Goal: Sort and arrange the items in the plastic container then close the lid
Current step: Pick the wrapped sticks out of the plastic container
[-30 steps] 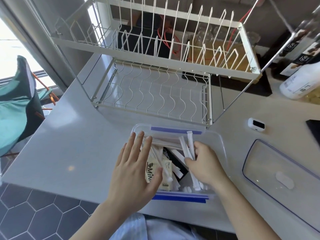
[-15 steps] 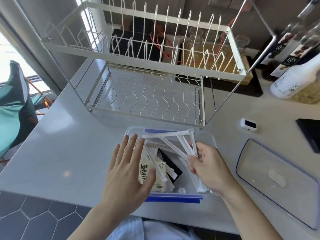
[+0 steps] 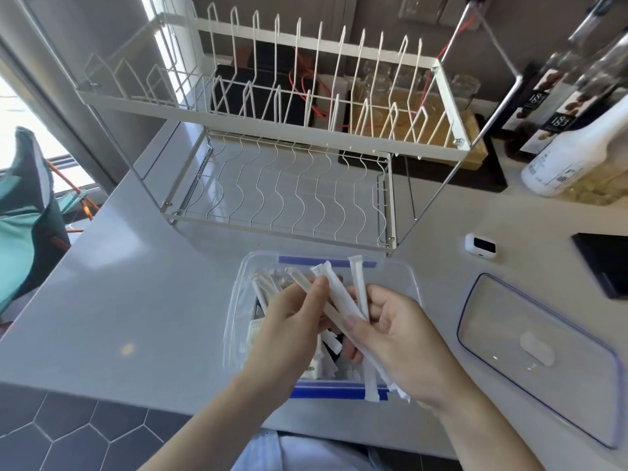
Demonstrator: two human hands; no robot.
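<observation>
Nearest to us, the left hand (image 3: 289, 329) and the right hand (image 3: 404, 338) meet above the clear rectangular plastic container with blue clips (image 3: 413, 283), which sits on the pale grey countertop (image 3: 136, 300) close to its front edge. The right hand grips a bundle of long white paper-wrapped straws (image 3: 343, 300), thumb curled over them, the bundle slanting up and away over the container. The left hand pinches the upper part of the same bundle between its fingertips (image 3: 319, 287) and thumb. Under the hands we see more white wrapped sticks and a pale sachet (image 3: 314, 368) lying in the container (its print is too blurred to read).

To the right, well apart, the clear rectangular lid with a blue rim (image 3: 537, 351) lies flat on the countertop, off the container. Beyond it sit a small white device with a dark screen (image 3: 481, 245) and a flat black object (image 3: 605, 266) at the frame's edge.

Behind the container stands a white two-tier wire dish rack (image 3: 289, 137), both tiers bare. Farther right, a white plastic bottle (image 3: 574, 154) and dark labelled bottles (image 3: 550, 107) stand.
</observation>
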